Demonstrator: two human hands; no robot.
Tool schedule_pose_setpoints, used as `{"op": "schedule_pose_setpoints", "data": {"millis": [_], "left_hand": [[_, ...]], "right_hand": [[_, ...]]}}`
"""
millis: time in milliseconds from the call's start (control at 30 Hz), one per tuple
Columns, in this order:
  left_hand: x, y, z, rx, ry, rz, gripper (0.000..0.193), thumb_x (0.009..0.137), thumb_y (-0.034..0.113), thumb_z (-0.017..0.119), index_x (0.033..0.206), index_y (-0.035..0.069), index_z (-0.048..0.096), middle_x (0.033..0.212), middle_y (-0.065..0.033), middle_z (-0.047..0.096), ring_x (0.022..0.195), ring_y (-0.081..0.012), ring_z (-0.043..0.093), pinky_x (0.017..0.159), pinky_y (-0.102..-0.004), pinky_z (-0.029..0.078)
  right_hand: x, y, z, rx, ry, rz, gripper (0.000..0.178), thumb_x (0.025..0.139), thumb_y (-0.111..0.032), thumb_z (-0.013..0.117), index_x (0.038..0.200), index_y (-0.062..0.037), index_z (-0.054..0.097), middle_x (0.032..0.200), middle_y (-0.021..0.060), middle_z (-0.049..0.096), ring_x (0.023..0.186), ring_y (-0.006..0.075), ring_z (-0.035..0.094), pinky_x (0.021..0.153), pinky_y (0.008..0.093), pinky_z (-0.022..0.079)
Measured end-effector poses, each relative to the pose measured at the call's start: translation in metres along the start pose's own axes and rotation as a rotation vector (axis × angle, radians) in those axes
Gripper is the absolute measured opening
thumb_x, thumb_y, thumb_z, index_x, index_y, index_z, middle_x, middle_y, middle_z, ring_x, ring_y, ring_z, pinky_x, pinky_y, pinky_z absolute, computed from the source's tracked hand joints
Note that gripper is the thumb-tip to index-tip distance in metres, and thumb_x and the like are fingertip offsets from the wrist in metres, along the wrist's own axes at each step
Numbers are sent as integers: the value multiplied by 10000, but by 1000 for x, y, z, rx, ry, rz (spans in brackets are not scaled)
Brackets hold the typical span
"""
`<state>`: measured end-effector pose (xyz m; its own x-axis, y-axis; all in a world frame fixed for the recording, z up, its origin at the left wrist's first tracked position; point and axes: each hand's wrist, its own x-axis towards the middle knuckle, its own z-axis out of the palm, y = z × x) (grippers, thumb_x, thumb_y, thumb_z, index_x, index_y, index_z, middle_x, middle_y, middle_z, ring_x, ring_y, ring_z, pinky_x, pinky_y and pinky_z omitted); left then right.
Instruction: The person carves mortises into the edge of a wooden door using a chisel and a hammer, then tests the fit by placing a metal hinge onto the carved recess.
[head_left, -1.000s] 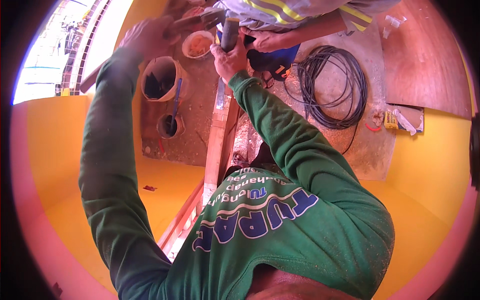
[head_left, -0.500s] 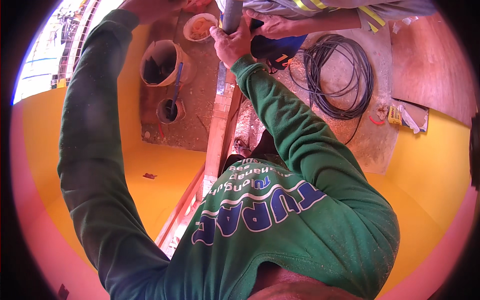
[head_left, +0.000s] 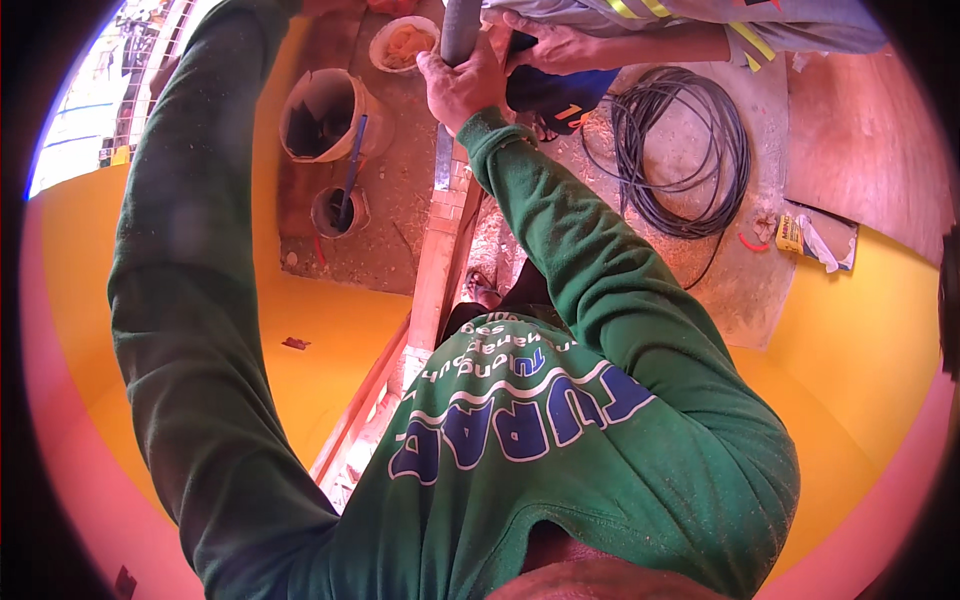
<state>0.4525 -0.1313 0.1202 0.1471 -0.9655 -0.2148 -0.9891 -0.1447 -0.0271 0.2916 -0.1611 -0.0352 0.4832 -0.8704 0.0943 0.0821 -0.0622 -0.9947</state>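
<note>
A dark grey tube (head_left: 461,32) rises past the top edge, with the fingers of my right hand (head_left: 466,90) wrapped round its lower end. Its upper part is out of the picture, so its full kind does not show. Just right of my fist is a co-worker's hand (head_left: 555,45), close to the tube; whether it touches the tube is hard to see. My left arm (head_left: 190,270) stretches up along the left side. Only a sliver of my left hand (head_left: 312,6) shows at the top edge, its fingers cut off.
A wooden beam (head_left: 437,265) runs below my right hand. Left of it stand a large bucket (head_left: 370,125), a small pot (head_left: 358,212) with a blue-handled tool (head_left: 354,160), and a white pail (head_left: 378,50). Coiled black cable (head_left: 735,165) and a plywood sheet (head_left: 860,140) lie right.
My left hand has moved up, almost out of the picture. My right hand keeps its hold on the tube, nearly in place. The co-worker's arm has shifted slightly.
</note>
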Motion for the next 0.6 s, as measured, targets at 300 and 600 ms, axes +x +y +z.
{"op": "schedule_pose_setpoints", "data": {"millis": [300, 600], "left_hand": [[-2, -5, 5, 33, 45, 76, 283, 751, 254, 551, 925, 32, 575, 896, -179, 582, 850, -305, 558, 723, -365, 439], [1, 34, -30, -179, 19, -294, 234, 715, 127, 517, 928, 43, 568, 870, -173, 565, 847, -286, 543, 719, -364, 429]], "right_hand": [[-11, 13, 5, 44, -34, -66, 262, 698, -94, 644, 838, -38, 430, 681, 29, 511, 584, 102, 501, 526, 251, 421], [-13, 3, -5, 11, 0, -126, 263, 686, -102, 649, 815, -34, 430, 659, 32, 518, 559, 113, 509, 517, 262, 426]]}}
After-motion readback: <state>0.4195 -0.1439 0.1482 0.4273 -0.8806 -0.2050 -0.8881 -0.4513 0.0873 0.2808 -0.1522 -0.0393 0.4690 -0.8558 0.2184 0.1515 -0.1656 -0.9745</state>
